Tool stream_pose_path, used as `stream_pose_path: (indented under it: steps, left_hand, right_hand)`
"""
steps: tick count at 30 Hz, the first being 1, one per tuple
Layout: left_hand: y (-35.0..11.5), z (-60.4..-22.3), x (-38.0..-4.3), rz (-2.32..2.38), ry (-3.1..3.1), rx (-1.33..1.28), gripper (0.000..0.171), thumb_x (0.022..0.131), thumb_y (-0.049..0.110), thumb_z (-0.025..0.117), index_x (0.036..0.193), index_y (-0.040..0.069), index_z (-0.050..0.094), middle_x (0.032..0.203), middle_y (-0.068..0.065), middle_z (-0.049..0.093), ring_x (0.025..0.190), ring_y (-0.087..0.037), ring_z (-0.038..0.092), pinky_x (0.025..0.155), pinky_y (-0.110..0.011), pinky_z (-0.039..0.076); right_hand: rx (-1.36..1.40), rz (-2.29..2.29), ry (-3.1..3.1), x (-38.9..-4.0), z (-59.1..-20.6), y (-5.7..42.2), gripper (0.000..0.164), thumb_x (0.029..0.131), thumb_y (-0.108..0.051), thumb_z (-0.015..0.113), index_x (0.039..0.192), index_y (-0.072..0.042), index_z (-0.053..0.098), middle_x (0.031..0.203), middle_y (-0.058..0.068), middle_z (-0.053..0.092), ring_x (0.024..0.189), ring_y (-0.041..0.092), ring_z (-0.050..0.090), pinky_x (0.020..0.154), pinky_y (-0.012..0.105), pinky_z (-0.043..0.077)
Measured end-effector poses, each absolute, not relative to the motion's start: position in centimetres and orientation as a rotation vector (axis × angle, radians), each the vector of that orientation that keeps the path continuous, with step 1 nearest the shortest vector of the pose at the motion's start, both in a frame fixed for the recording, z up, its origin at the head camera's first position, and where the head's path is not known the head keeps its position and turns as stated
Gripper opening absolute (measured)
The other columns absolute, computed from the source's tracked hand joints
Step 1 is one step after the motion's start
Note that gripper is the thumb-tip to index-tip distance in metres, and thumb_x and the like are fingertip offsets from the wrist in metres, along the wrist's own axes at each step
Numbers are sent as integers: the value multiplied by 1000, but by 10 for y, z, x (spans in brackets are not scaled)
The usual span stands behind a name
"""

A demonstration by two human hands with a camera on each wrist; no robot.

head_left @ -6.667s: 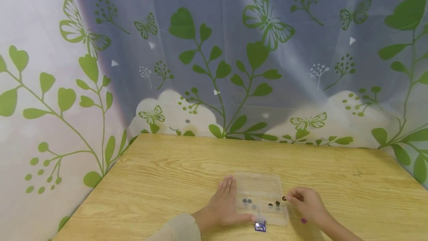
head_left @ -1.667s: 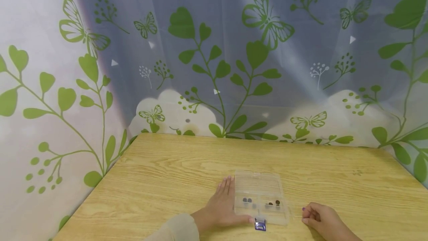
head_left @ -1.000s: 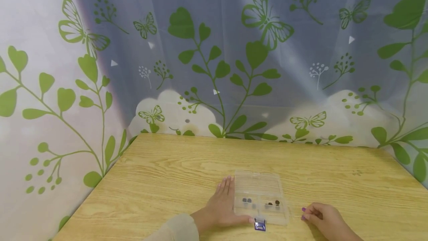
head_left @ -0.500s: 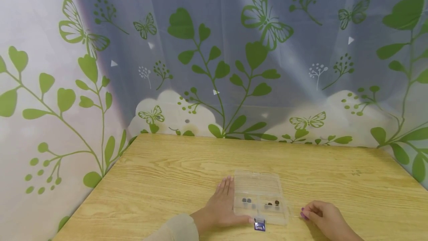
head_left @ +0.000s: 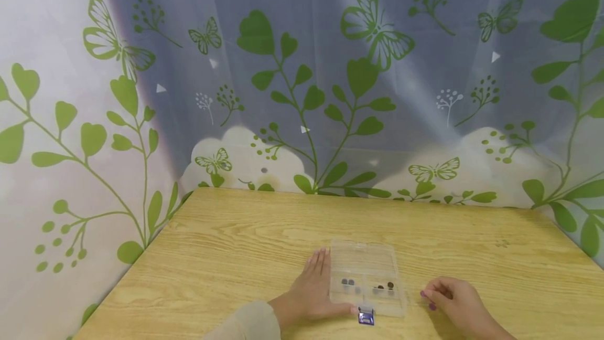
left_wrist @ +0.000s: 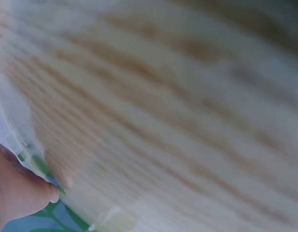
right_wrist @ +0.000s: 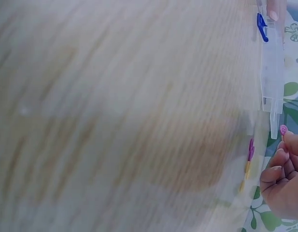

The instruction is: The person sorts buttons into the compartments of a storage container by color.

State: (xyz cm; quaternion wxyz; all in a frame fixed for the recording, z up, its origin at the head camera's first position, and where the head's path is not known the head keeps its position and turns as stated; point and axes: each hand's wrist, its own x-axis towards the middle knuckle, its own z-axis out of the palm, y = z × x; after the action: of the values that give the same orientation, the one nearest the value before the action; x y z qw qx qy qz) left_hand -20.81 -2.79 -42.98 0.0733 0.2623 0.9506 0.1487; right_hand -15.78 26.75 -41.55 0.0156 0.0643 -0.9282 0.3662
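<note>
Head view: the table (head_left: 236,240) has a yellowish wood-grain top. Behind it hangs a cloth (head_left: 325,20), grey-blue and white, printed with green leaves and butterflies. A clear box (head_left: 363,258) stands open near the front, grey buttons (head_left: 348,282) and brown buttons (head_left: 390,285) inside, blue clasp (head_left: 366,316) facing forward. The left hand (head_left: 309,287) lies against its left side, fingers straight. The right hand (head_left: 455,300) pinches a purple button (head_left: 423,294) right of the box; a second purple button (head_left: 432,306) lies below.

Left wrist view: blurred wood grain; finger state cannot be told here.

Right wrist view: thumb and finger grip the button; a yellow piece (right_wrist: 246,169) shows on the table.
</note>
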Motion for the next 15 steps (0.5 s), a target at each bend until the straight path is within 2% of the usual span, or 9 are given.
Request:
stream_pose_path:
  steps: [7, 11, 15]
  left_hand:
    - [-27, -432, -210, 441, 2859, 785, 118, 73, 82, 42, 148, -2, 5, 155, -20, 3, 145, -31, 6, 119, -40, 13]
    - [-28, -431, -209, 448, 2862, 790, 118, 73, 81, 44, 147, -3, 6, 155, -21, 4, 145, -32, 7, 119, -40, 14]
    - [-28, -431, -209, 460, 2862, 802, 117, 74, 79, 46, 147, -4, 7, 155, -22, 6, 144, -33, 7, 119, -40, 14]
  right_hand:
    - [309, 1163, -2829, -160, -414, 265, 11, 88, -9, 60, 86, 1, 64, 75, 5, 68, 58, -1, 56, 58, 14, 49]
    - [311, 1244, -2813, -161, -411, 262, 11, 89, -7, 58, 85, 2, 63, 82, 12, 70, 57, 1, 56, 52, 17, 49]
    - [293, 1261, -2798, -164, -409, 256, 12, 89, -8, 58, 86, 2, 64, 83, 13, 71, 52, 2, 52, 48, 19, 48]
